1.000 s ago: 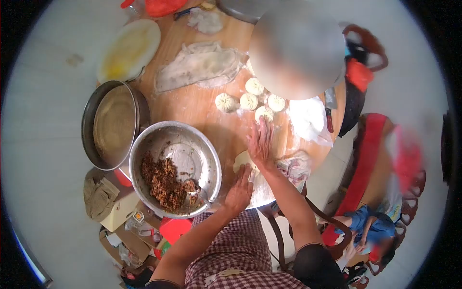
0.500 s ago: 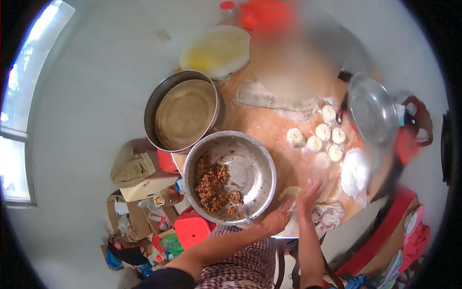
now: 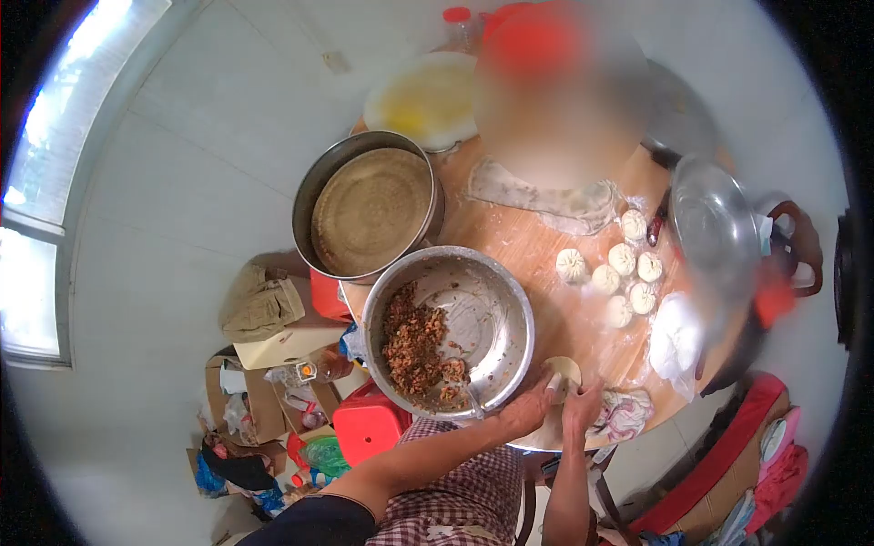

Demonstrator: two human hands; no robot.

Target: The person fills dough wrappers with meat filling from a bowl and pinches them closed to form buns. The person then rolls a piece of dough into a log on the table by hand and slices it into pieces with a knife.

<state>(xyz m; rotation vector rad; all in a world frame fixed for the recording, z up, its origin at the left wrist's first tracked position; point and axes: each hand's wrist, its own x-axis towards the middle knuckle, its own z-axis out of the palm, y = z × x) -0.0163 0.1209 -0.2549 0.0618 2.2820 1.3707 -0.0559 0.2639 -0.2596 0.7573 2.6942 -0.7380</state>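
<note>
In the head view, the pale dough round [image 3: 565, 369] is at the near edge of the round wooden table [image 3: 492, 232], just right of the metal bowl [image 3: 523, 323]. The left hand [image 3: 526, 409] is at its near left side, fingers partly drawn in and touching the edge; the right hand [image 3: 583, 409] meets it from the near right, fingers curled. How firmly either hand pinches it, and whether it is lifted clear, I cannot tell. The change is in the right hand — a second ago it reached out to a bun, and now it has come back beside the left, so both hands are at the round and the pleated buns [image 3: 622, 258] are let go. Seven of these sit grouped beyond the hands, some nearly touching, one slightly apart on the left. The bowl holds chopped brown filling [image 3: 411, 341], heaped mostly at its left, with a spoon [image 3: 475, 399] leaning at the near rim. A crumpled cloth [image 3: 630, 414] lies just right of the right hand — the white bag [image 3: 675, 338] is farther right.
</note>
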